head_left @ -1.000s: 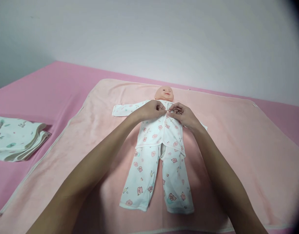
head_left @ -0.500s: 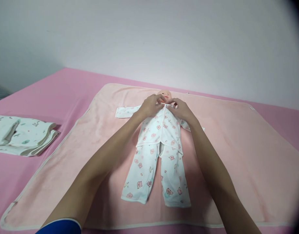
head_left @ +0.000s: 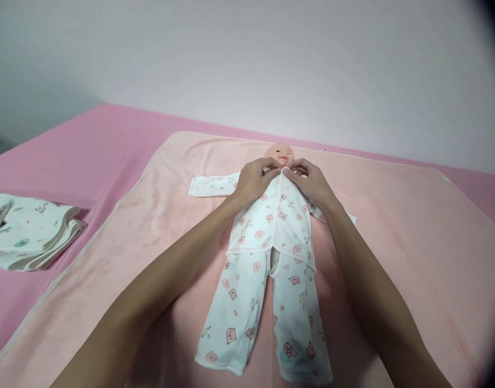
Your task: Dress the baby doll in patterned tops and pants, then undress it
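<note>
A baby doll [head_left: 280, 151] lies on its back, dressed in a white baby shirt [head_left: 267, 218] and matching trousers [head_left: 231, 310] printed with pink animals. At the shirt's neckline, just below the doll's chin, my left hand [head_left: 258, 177] pinches one side of the collar. My right hand [head_left: 307, 178] grips the other side close by, thumb and fingers pressed together on the cloth. The two front edges meet between my hands. One sleeve [head_left: 213, 186] stretches out flat to the left; the other is partly hidden behind my right wrist.
Under the doll is a peach blanket [head_left: 392, 242] with a pale edge, spread on a pink sheet [head_left: 121, 140]. A folded printed cloth [head_left: 33, 226] lies at the left. Behind the bed rises a plain wall [head_left: 247, 64].
The view has moved closer to the doll. My hands have drawn nearer together at the collar, and more of the doll's head shows.
</note>
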`<state>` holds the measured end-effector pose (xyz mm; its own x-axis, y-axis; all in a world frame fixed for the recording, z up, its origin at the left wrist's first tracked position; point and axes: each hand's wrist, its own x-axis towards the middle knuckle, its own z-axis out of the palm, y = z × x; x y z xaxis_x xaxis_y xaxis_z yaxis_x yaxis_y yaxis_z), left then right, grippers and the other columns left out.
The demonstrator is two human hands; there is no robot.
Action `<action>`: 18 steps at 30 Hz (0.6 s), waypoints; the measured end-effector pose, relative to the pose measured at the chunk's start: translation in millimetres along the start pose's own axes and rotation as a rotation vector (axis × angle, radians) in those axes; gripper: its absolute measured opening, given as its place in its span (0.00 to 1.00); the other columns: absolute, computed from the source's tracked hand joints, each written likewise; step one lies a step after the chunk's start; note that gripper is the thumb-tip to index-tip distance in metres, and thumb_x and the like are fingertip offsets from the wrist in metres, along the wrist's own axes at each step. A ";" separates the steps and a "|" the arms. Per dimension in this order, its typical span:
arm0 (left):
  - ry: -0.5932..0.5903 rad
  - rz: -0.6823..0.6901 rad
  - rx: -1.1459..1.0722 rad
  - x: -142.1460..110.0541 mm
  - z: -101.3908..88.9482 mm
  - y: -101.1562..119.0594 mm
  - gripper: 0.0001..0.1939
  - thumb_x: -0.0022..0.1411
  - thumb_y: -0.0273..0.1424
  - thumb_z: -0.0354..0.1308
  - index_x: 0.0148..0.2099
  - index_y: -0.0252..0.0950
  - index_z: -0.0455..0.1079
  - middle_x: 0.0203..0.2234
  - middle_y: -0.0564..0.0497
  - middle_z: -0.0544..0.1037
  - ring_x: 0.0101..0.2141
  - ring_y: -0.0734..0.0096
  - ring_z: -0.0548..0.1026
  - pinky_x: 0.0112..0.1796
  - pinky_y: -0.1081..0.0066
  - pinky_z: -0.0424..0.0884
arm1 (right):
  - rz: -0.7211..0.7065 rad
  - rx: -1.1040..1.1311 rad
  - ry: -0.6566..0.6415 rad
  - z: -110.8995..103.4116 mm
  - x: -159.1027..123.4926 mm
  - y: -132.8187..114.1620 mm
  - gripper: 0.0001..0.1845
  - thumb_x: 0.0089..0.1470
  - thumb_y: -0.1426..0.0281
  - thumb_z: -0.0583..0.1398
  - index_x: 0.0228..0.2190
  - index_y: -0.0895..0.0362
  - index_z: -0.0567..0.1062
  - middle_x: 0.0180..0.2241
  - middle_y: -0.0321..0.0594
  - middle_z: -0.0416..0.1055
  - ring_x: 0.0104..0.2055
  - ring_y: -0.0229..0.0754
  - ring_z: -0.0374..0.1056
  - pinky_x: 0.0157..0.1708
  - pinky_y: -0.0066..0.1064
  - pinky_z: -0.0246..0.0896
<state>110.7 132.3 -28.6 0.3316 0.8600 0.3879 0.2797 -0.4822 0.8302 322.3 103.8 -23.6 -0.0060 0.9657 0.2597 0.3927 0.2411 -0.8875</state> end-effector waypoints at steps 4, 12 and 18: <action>-0.045 -0.069 0.023 -3.0 -3.8 9.9 0.11 0.74 0.38 0.63 0.47 0.41 0.85 0.38 0.51 0.87 0.37 0.66 0.79 0.41 0.66 0.71 | -0.003 -0.061 -0.089 -4.9 -0.2 1.0 0.18 0.61 0.53 0.72 0.46 0.50 0.82 0.53 0.42 0.83 0.55 0.51 0.76 0.59 0.46 0.68; -0.045 -0.203 0.037 -3.3 -3.7 16.8 0.09 0.65 0.33 0.70 0.47 0.41 0.79 0.45 0.50 0.89 0.37 0.66 0.80 0.38 0.66 0.71 | 0.062 -0.186 -0.189 -12.8 2.3 -4.9 0.20 0.59 0.54 0.72 0.49 0.49 0.83 0.52 0.42 0.82 0.46 0.48 0.71 0.52 0.45 0.69; -0.012 -0.260 -0.001 -3.8 -1.9 20.8 0.10 0.62 0.27 0.69 0.45 0.40 0.74 0.41 0.52 0.89 0.39 0.65 0.81 0.40 0.65 0.72 | 0.074 -0.232 -0.245 -15.8 2.5 -18.7 0.17 0.59 0.59 0.69 0.48 0.50 0.85 0.48 0.42 0.80 0.44 0.48 0.70 0.49 0.43 0.68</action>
<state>113.5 119.2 -12.1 0.2592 0.9530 0.1569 0.3557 -0.2452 0.9018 329.5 100.1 -0.3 -0.1791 0.9810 0.0740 0.5988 0.1684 -0.7830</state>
